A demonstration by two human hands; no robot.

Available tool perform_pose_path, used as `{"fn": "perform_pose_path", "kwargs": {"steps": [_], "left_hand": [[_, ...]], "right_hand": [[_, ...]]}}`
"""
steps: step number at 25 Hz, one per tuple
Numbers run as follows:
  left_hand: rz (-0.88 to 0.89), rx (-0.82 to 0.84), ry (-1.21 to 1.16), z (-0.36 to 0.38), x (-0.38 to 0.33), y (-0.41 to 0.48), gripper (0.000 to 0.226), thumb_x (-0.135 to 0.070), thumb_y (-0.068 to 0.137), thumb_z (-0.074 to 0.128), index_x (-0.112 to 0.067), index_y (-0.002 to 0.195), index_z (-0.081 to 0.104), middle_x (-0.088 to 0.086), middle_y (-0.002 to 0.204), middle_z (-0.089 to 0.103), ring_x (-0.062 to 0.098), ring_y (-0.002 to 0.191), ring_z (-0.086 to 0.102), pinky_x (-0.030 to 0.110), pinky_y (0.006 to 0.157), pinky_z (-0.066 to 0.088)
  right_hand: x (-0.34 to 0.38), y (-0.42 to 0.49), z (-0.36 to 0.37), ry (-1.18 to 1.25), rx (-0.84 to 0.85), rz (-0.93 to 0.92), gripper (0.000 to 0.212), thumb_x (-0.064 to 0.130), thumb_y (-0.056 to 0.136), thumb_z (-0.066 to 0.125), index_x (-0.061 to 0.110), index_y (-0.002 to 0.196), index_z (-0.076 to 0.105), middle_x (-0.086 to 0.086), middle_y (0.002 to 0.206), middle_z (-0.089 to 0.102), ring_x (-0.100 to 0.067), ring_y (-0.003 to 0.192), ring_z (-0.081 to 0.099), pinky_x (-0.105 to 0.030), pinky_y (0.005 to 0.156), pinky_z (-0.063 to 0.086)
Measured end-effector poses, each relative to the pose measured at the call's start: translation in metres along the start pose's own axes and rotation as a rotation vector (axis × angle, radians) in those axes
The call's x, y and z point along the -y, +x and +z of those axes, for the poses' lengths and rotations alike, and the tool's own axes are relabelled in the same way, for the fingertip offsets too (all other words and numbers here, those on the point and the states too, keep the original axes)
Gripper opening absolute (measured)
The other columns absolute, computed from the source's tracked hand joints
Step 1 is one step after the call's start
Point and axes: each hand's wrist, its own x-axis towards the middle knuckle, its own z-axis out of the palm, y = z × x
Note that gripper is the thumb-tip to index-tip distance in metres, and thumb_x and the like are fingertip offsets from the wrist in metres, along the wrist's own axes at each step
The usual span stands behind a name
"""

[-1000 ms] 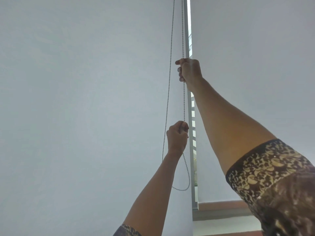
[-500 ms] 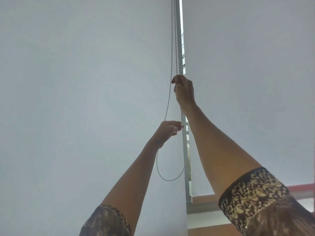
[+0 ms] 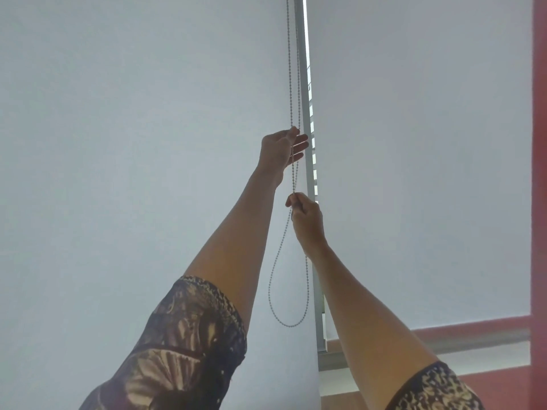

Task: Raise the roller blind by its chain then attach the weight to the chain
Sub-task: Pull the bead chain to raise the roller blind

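Note:
A thin beaded chain [image 3: 289, 84] hangs in two strands in front of the grey window post, beside the white roller blind [image 3: 148, 143]. Its loop ends at the bottom [image 3: 288, 325]. My left hand [image 3: 279, 150] is raised high with its fingers apart. The chain runs between its thumb and fingers, and they are not closed on it. My right hand [image 3: 306, 216] is lower, fisted on one strand of the chain. No weight is in view.
A second white blind [image 3: 414, 143] covers the window to the right, and its lower edge hangs just above the sill [image 3: 473, 335]. The grey window post [image 3: 305, 84] stands between the blinds. A red wall edge [image 3: 539, 173] runs down the far right.
My right hand has come down with the chain in its grip. My left hand let go low down, rose above the right hand and now spreads its fingers around the chain.

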Motion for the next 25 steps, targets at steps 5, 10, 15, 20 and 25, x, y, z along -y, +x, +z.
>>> {"fn": "perform_pose_path", "kwargs": {"steps": [5,10,15,20,25], "left_hand": [[0.022,-0.049,-0.056,0.009,-0.005,0.004,0.026,-0.014,0.101,0.049,0.005,0.114,0.060,0.015,0.107,0.070,0.028,0.096,0.069,0.041,0.091,0.056],[0.019,-0.078,-0.055,0.011,-0.006,0.005,0.028,-0.014,0.101,0.049,0.006,0.117,0.060,0.019,0.115,0.069,0.027,0.096,0.069,0.041,0.090,0.057],[0.023,-0.100,-0.046,0.012,-0.011,-0.001,0.029,-0.015,0.102,0.047,0.006,0.117,0.059,0.018,0.113,0.070,0.027,0.095,0.069,0.044,0.093,0.056],[0.030,-0.116,-0.009,0.011,-0.013,-0.009,0.025,-0.015,0.102,0.047,0.000,0.117,0.060,0.012,0.106,0.071,0.023,0.088,0.070,0.042,0.092,0.057],[0.093,-0.170,0.047,0.005,-0.012,-0.016,0.027,-0.005,0.096,0.043,-0.011,0.087,0.067,0.000,0.062,0.050,0.012,0.049,0.048,0.033,0.066,0.060]], "right_hand": [[-0.007,-0.016,0.001,0.007,0.009,0.011,0.027,0.007,0.095,0.038,0.013,0.075,0.054,0.009,0.045,0.027,-0.009,0.043,0.023,-0.023,0.044,0.022],[-0.015,-0.027,-0.001,-0.024,0.043,0.012,0.027,0.005,0.094,0.037,0.014,0.075,0.054,0.010,0.040,0.029,-0.008,0.042,0.022,-0.021,0.042,0.021],[-0.022,-0.041,0.000,-0.011,0.064,0.023,0.028,0.006,0.095,0.038,0.014,0.074,0.053,0.009,0.047,0.024,-0.008,0.042,0.021,-0.018,0.041,0.020],[-0.041,-0.068,0.001,-0.075,0.098,0.054,0.028,0.006,0.096,0.038,0.014,0.074,0.054,0.007,0.051,0.029,-0.009,0.042,0.024,-0.015,0.041,0.019],[-0.045,-0.080,0.005,-0.115,0.109,0.066,0.027,0.012,0.095,0.040,0.018,0.074,0.056,0.007,0.046,0.035,-0.008,0.040,0.032,-0.012,0.036,0.023]]}}
